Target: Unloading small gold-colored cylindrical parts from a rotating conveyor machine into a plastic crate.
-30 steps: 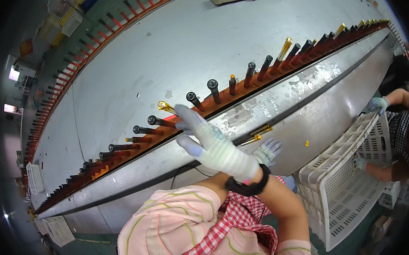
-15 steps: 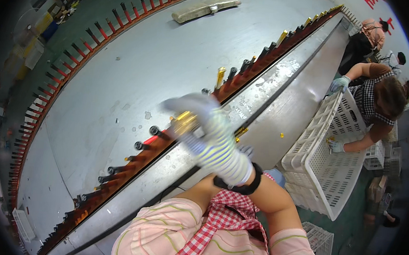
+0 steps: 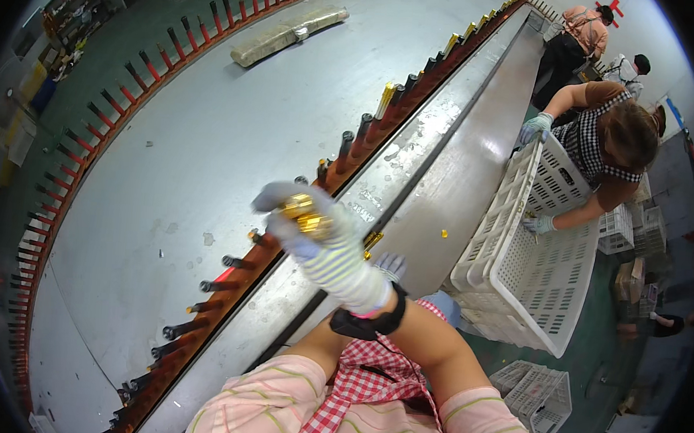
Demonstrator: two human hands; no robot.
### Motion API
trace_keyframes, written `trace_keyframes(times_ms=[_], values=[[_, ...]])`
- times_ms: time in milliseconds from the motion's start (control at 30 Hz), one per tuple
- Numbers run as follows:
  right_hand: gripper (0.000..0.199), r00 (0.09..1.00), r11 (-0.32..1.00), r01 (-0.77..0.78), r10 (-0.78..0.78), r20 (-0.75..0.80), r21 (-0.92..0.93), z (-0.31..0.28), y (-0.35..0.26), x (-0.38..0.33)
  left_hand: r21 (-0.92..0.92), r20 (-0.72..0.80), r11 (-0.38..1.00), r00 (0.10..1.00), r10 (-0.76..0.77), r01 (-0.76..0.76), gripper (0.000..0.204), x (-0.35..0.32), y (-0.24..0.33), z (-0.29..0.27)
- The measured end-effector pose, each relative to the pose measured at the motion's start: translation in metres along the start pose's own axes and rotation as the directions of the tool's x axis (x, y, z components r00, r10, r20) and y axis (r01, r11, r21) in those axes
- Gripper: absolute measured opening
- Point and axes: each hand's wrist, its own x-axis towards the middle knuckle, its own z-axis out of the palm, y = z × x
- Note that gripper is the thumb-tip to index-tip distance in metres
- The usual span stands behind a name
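My right hand [image 3: 313,234], in a striped glove with a black wristband, reaches across in front of me and is blurred. Its fingers close round several shiny gold tubes [image 3: 307,216]. Just beside it runs a slanting row of upright posts [image 3: 345,146], red below and black on top, some topped with gold pieces [image 3: 385,100]. My left hand [image 3: 393,265] is gloved too and mostly covered by my right wrist. Only bent fingers show, and more gold tubes [image 3: 373,241] poke out next to them, seemingly in its grip.
A steel worktop [image 3: 463,172] borders the posts, with one small gold piece [image 3: 444,234] on it. A co-worker [image 3: 610,138] in gloves grips a white plastic crate [image 3: 570,312] at the right. A wrapped bar [image 3: 289,37] lies on the grey table.
The view has swung, so most of the scene sits further left. My right hand stays beside the posts, and the gold tubes in it show more clearly now.
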Motion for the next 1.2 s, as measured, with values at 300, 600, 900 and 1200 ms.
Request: trace_keyframes(times_ms=[300,600,900,1200], values=[[0.031,0.906,0.999,-0.025,0.005,-0.422,-0.041,-0.124,0.017,-0.003,-0.123,-0.045,0.992,0.999,0.003,-0.008,0.057,0.017,0.024,0.027],[0.038,0.984,0.934,-0.154,0.115,-0.135,-0.323,-0.123,0.060,0.057,-0.080,0.474,0.995,0.875,0.096,-0.066,0.059,0.053,0.032,-0.030],[0.028,0.845,0.991,-0.030,0.095,-0.526,0.131,-0.192,0.016,0.083,0.081,-0.125,0.996,0.991,0.044,-0.033,0.049,0.061,0.029,-0.005],[0.031,0.853,0.971,-0.204,0.115,-0.509,-0.122,-0.193,0.066,0.119,-0.190,0.337,0.966,0.936,-0.102,0.174,0.055,0.059,0.029,-0.036]])
